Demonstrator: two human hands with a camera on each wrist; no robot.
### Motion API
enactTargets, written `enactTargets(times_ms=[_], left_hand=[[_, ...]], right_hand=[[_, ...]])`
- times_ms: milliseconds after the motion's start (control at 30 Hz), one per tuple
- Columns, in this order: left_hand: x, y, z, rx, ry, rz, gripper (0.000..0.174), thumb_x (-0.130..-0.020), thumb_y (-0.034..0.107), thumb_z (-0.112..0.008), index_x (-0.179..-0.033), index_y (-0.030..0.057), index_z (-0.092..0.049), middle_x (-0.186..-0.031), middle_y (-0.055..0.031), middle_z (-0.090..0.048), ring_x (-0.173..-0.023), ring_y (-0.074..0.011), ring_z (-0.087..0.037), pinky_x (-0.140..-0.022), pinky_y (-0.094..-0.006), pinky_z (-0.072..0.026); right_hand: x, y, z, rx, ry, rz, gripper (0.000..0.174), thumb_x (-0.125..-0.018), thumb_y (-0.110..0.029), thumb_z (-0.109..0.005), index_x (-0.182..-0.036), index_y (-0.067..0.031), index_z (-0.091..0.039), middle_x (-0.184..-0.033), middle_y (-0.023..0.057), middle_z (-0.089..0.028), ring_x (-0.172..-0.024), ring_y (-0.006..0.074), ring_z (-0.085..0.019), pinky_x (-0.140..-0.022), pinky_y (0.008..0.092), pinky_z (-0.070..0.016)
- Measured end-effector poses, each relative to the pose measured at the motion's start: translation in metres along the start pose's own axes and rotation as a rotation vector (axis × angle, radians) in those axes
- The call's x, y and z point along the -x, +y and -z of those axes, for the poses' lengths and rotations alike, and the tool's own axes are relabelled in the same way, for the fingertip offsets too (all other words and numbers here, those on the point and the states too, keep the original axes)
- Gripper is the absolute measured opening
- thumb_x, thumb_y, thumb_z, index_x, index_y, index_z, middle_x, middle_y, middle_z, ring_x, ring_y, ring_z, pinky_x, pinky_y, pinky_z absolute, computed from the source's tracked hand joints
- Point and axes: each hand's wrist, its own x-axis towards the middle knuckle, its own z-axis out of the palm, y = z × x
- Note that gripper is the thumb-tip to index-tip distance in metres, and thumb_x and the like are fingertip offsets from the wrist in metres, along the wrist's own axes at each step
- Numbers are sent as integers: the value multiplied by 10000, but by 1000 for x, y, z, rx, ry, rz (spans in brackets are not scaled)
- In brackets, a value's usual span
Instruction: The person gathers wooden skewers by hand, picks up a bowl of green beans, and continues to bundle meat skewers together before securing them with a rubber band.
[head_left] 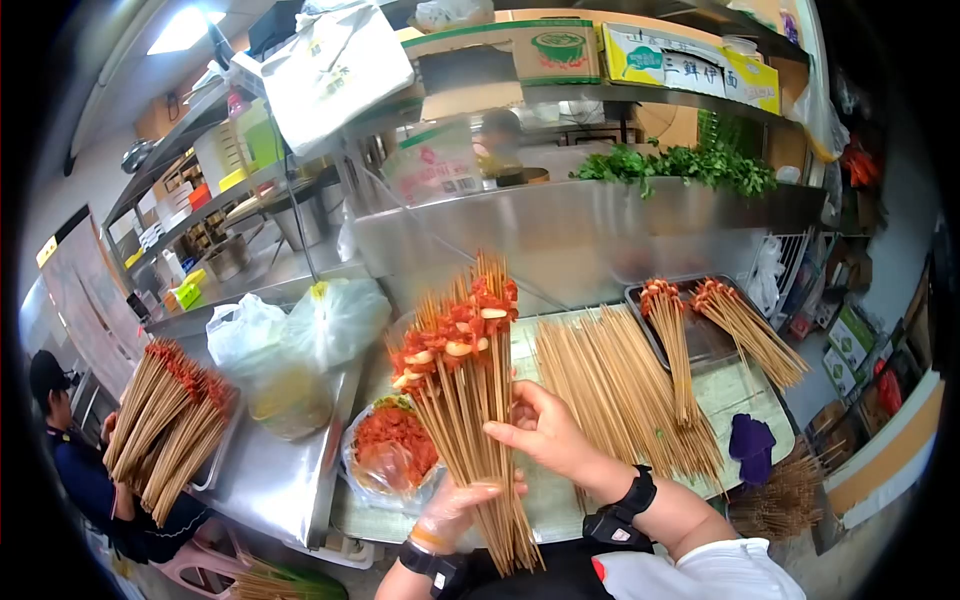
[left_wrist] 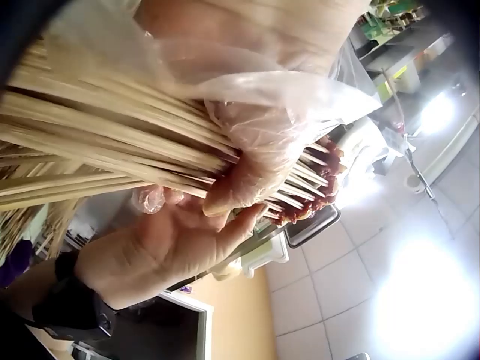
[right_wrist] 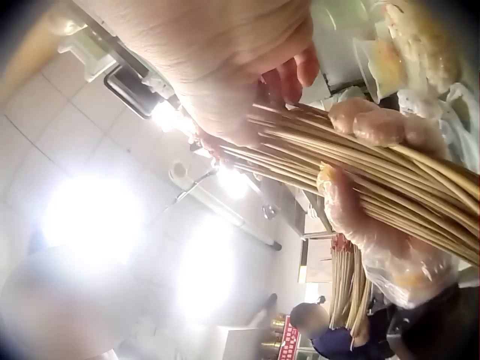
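Observation:
A thick bundle of wooden skewers [head_left: 470, 400], tipped with red and pale food pieces [head_left: 455, 335], stands upright in front of the wearer. The left hand [head_left: 452, 512], in a clear plastic glove, grips the bundle low down; in the right wrist view the gloved fingers [right_wrist: 341, 202] wrap round the sticks. Higher on the bundle's right side is the bare right hand [head_left: 548, 430], its thumb and fingers round the sticks. The left wrist view shows the gloved left hand [left_wrist: 259, 142] across the sticks, with the right hand [left_wrist: 180, 240] beyond them.
A bag-lined bowl of red food [head_left: 395, 445] stands left of the bundle. Bare skewers [head_left: 630, 390] cover the tray's right part, with two tipped bundles by a dark tray [head_left: 705, 340]. Plastic bags [head_left: 335, 320] and a purple cloth [head_left: 751, 450] lie about. A person [head_left: 75, 470] holds skewers at left.

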Motion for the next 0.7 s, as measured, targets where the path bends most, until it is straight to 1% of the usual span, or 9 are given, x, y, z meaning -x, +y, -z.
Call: enactTargets(times_ms=[100,133,233,333,433,467,567,600,700], left_hand=[[-3,-2,6,15,41,-38,614,-748,190,-695,-1267,-6,-431,-1048,-157,-612,-928,-317,-643,-803,-439,-552],[-4,-4,9,31,45,-50,613,-750,189,-693,-1269,-6,-431,-1047,-156,-612,-927,-315,-644,-802,-435,-554],[-6,-9,13,97,84,-77,613,-753,190,-692,-1272,-7,-430,-1050,-159,-615,-915,-295,-649,-798,-413,-557],[-8,-11,17,91,106,-79,583,-771,166,-680,-1272,-4,-435,-1040,-139,-620,-918,-246,-648,-801,-381,-554],[-8,-13,20,95,182,-114,537,-791,130,-664,-1264,-7,-448,-1036,-116,-625,-913,-208,-642,-801,-361,-548],[-7,-12,22,100,159,-92,500,-811,101,-649,-1261,-7,-459,-1051,-94,-625,-919,-185,-634,-805,-344,-540],[-10,-19,33,48,124,-124,462,-821,108,-652,-1238,-6,-487,-1050,-87,-630,-925,-182,-631,-789,-325,-534],[-10,-21,35,81,104,-56,393,-832,120,-652,-1186,4,-527,-1025,-74,-637,-912,-160,-625,-796,-304,-523],[-4,-19,34,7,107,-97,333,-844,150,-651,-1127,13,-544,-963,-64,-632,-857,-143,-612,-764,-282,-497]], right_hand=[[-5,6,-9,-165,28,2,408,-831,-158,-717,-1142,15,-518,-1009,59,-624,-882,115,-611,-784,268,-506],[-5,7,-11,-159,31,-30,407,-834,-145,-717,-1142,23,-511,-1027,66,-628,-921,124,-616,-823,273,-507],[-4,15,-16,-198,18,-99,373,-844,-145,-705,-1132,10,-526,-1030,61,-625,-911,121,-613,-823,274,-503],[-4,29,-18,-124,3,-73,314,-884,-182,-658,-1113,-2,-541,-1004,53,-620,-875,116,-605,-798,272,-498],[-3,49,-14,58,20,6,330,-955,-189,-546,-1223,-5,-489,-1105,33,-588,-964,109,-568,-850,266,-474],[-2,52,-14,113,24,49,346,-974,-218,-508,-1245,-8,-462,-995,36,-598,-882,110,-575,-784,265,-484],[3,37,-24,-251,92,-92,301,-980,-234,-496,-1191,-22,-462,-841,35,-584,-767,121,-579,-705,275,-492],[2,34,-28,-242,157,-69,205,-990,-251,-473,-900,-67,-486,-738,29,-571,-640,121,-568,-601,275,-487],[8,30,-22,-291,277,-75,246,-986,-321,-469,-904,-89,-477,-691,13,-548,-543,122,-534,-473,278,-467]])
